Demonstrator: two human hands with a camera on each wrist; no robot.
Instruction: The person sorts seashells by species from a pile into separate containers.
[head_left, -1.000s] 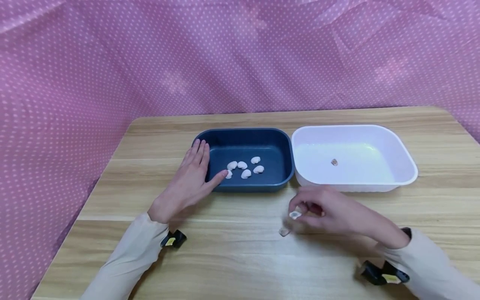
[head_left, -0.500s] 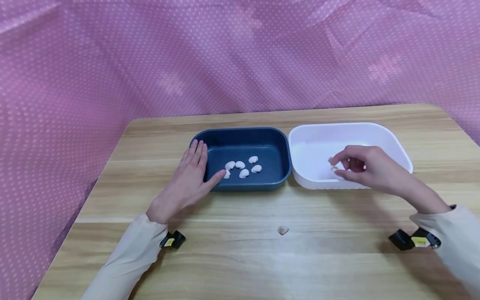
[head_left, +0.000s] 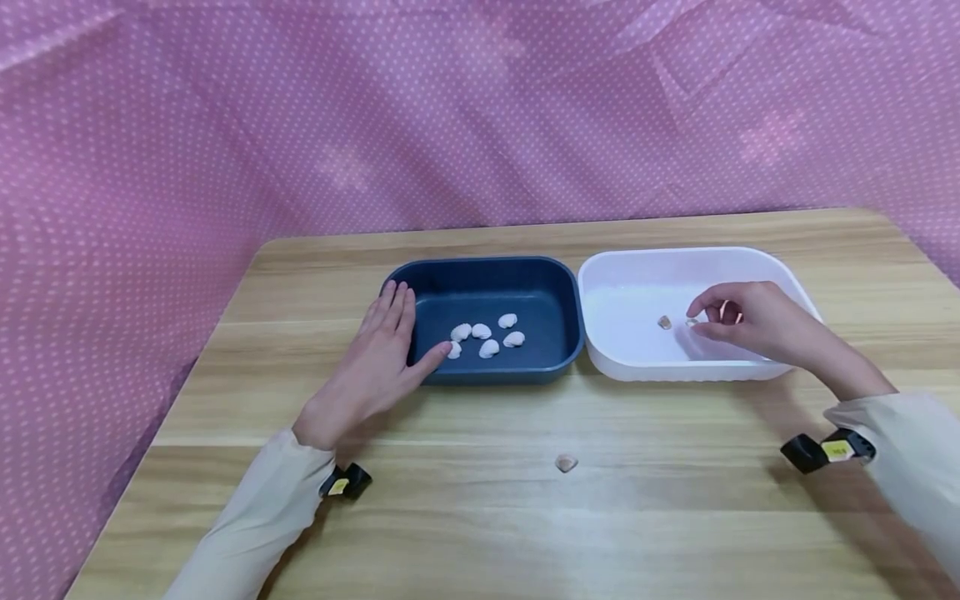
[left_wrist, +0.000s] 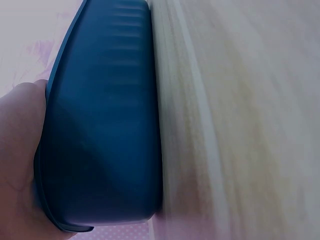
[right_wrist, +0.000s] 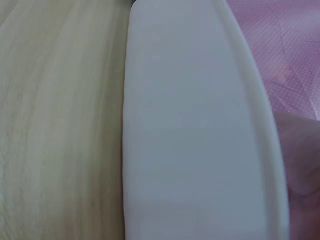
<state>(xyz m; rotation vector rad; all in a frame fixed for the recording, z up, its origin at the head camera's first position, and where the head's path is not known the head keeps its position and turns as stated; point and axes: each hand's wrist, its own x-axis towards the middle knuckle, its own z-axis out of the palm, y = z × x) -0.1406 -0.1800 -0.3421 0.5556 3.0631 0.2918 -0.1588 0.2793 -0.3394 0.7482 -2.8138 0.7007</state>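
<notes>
My left hand point(head_left: 375, 354) rests with straight fingers over the left rim of the dark blue tub point(head_left: 540, 374), thumb across its front edge. Several white seashells point(head_left: 489, 348) lie on that tub's floor, one partly behind the thumb. Inside the white tub point(head_left: 701, 372) to the right, my right hand point(head_left: 753, 321) reaches over the front rim. Its thumb and forefinger pinch a small pale seashell point(head_left: 692, 322) low over the floor. A brownish shell point(head_left: 664, 322) lies just left of those fingertips. Another brownish seashell point(head_left: 566, 462) lies on the table in front of the tubs.
Both tubs stand side by side on a wood-grain table point(head_left: 465, 533). A pink dotted cloth point(head_left: 420, 117) hangs behind the table. In the wrist views, the blue tub's wall point(left_wrist: 105, 115) and the white tub's wall point(right_wrist: 190, 120) fill much of the picture.
My right hand has carried a seashell from the table up and right into the white tub, then a little farther right of the brownish shell there. The left hand stays put.
</notes>
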